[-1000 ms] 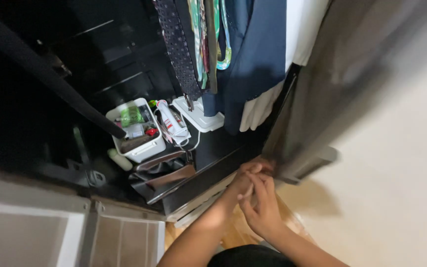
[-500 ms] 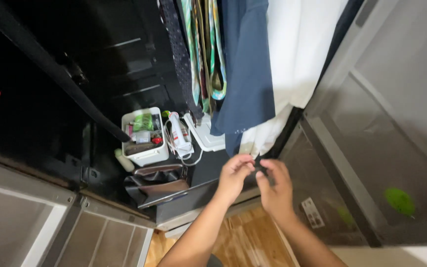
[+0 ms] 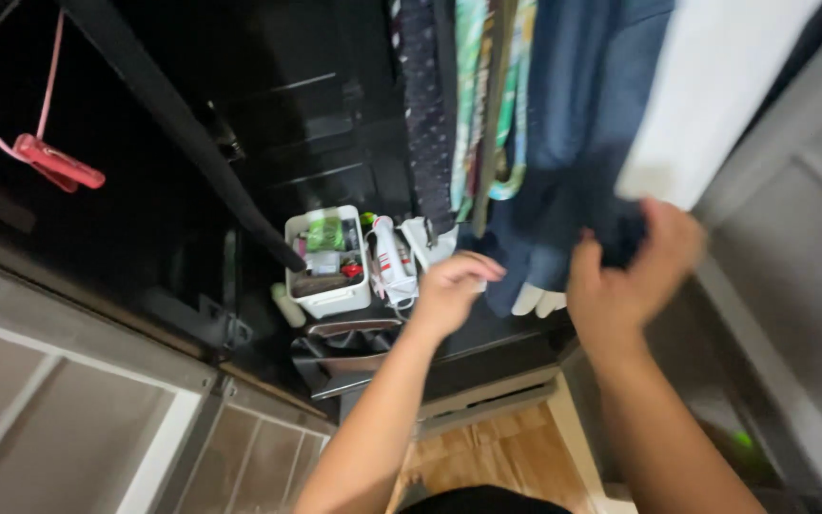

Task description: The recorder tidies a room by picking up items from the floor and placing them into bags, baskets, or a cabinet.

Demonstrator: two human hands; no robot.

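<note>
Our right hand (image 3: 630, 271) grips the blue garment (image 3: 577, 143) hanging in the dark wardrobe; our left hand (image 3: 451, 286), loosely curled and empty, hovers above the white bin (image 3: 328, 297) on its black floor (image 3: 487, 338).

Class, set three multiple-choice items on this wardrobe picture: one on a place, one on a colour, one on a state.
1. Where is the white bin?
A. on the wardrobe floor
B. on the hanging rail
C. in a hand

2. What colour is the hanger at upper left?
A. green
B. pink-red
C. black

3. What is the right hand doing?
A. resting flat on wood
B. gripping the blue garment
C. holding a bottle

Answers: 1 A, it sits low among clutter; 2 B, plainly pink-red; 3 B, fingers close around dark blue cloth.
</note>
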